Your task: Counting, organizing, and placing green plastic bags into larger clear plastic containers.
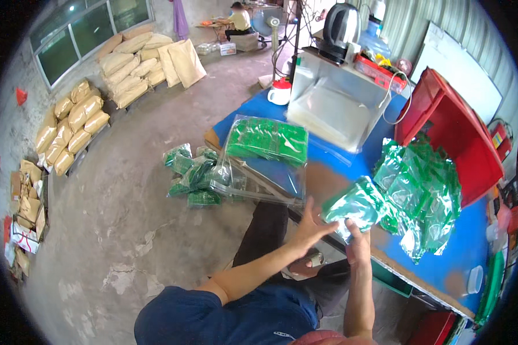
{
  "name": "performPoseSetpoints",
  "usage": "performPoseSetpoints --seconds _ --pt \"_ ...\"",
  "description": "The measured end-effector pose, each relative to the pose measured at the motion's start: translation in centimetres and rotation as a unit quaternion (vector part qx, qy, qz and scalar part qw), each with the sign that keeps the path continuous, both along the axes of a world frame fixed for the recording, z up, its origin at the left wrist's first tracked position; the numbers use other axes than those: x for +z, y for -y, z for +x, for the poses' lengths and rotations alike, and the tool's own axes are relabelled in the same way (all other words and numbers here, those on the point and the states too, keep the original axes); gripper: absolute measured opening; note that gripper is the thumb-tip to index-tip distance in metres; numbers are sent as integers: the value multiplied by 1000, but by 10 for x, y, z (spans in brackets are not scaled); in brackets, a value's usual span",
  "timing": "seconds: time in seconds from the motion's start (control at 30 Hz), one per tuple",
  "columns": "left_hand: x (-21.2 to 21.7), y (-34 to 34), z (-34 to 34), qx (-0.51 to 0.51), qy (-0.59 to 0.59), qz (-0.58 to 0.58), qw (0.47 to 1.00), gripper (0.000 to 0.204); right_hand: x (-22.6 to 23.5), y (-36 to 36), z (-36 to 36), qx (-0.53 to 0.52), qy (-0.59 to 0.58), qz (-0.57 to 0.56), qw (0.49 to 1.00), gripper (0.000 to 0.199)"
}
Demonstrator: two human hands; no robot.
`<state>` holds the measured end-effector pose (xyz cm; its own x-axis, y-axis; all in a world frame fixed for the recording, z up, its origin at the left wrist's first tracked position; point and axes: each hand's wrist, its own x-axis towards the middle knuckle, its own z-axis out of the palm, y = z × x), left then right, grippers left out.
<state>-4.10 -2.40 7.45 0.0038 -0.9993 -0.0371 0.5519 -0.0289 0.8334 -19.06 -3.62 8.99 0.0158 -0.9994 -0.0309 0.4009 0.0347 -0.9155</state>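
A stack of shiny green plastic packets (357, 202) is held just above the table's near edge. My right hand (358, 246) grips its lower edge, thumb on top and the other fingers hidden underneath. My left hand (312, 227) cups the left corner, its thumb along the near edge and its fingers along the side. To the right, a loose heap of similar green packets (423, 192) spills from a tipped red bin (460, 135). On the left of the table lies a clear plastic bag (265, 141) with green packets lined up inside, its open end toward me.
Several filled bags of green packets (193, 175) lie on the floor left of the blue table (408, 253). An electric kettle (341, 31) stands on a metal box (334, 109) at the back. Brown sacks (135, 66) are stacked by the wall. Another person (240, 22) sits far off.
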Motion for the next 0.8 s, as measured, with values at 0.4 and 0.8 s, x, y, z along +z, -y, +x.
performPoseSetpoints --seconds 0.4,0.8 --pt "-23 0 12 -55 52 -66 995 68 17 -37 0 -139 -192 -54 970 84" --pt "31 16 53 -184 453 -242 838 72 65 -7 -38 219 -546 -136 797 106"
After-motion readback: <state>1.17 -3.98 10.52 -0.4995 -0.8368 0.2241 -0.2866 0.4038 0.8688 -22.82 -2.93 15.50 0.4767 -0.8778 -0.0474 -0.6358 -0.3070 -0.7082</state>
